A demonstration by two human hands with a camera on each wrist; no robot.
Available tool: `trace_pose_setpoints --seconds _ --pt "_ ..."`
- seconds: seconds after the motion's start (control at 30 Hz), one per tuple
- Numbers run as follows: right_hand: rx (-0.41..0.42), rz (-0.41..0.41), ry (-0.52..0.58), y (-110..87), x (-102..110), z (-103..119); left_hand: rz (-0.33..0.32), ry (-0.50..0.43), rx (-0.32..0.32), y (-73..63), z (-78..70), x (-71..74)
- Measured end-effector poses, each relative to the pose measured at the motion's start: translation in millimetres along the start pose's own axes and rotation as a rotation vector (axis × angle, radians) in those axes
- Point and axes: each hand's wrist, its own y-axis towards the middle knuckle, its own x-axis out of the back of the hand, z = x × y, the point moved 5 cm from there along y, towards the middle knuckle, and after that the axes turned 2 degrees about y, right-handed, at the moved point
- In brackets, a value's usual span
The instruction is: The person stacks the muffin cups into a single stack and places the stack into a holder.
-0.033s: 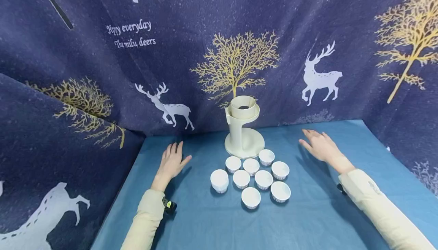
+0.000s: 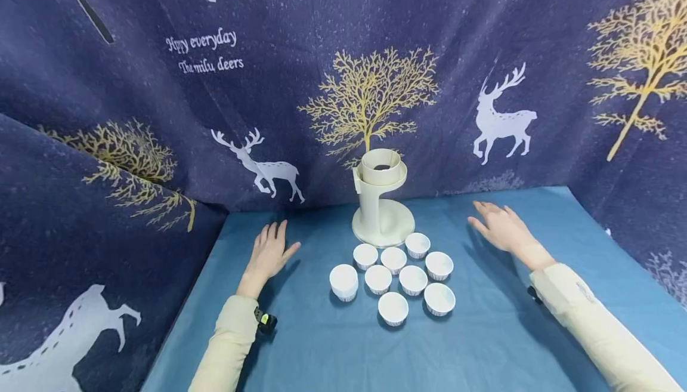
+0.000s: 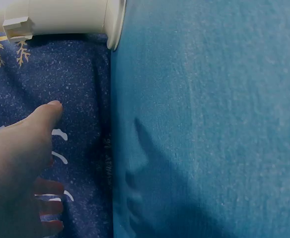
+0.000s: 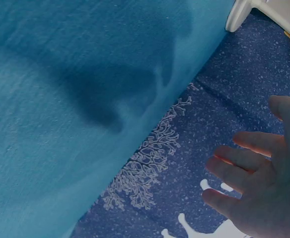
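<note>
My left hand (image 2: 266, 255) is over the left part of the blue cloth with fingers extended and thumb out, holding nothing. On the right side my right hand (image 2: 507, 234) also has its fingers stretched out and holds nothing. Shadows beneath both hands show in the wrist views. Between the hands, several small white cups (image 2: 393, 309) with ribbed sides stand mouth up. The leftmost cup (image 2: 343, 281) looks taller, perhaps a stack. Behind them stands a cream stand (image 2: 370, 213) with a round base and an open ring (image 2: 381, 168) on top. Neither hand touches these things.
A blue cloth (image 2: 343, 356) covers the table. Dark blue curtains (image 2: 268, 105) printed with deer and trees rise at the back and both sides, close behind the stand. A small black device (image 2: 266, 323) is worn on the left wrist.
</note>
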Motion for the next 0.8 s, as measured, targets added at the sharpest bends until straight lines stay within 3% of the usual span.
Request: trace_pose_setpoints --seconds 0.23,0.43,0.5,0.67,0.8 --pt "0.020 -0.019 0.019 -0.5 -1 6 0.020 -0.070 -0.003 -3.3 -1.4 -3.3" --pt "0.099 -0.190 0.282 3.8 5 23 0.028 -0.391 -0.028 -2.5 -4.0 -5.6" --pt "0.123 -0.214 0.365 6.5 4 28 0.020 -0.469 -0.039 -2.6 -5.8 -6.2" --pt "0.108 -0.170 0.534 13.3 -3 34 0.035 -0.604 -0.060 -7.3 -13.4 -8.2" --pt "0.102 -0.154 0.603 16.4 -4 38 0.054 -0.695 -0.081 -12.6 -20.3 -9.3"
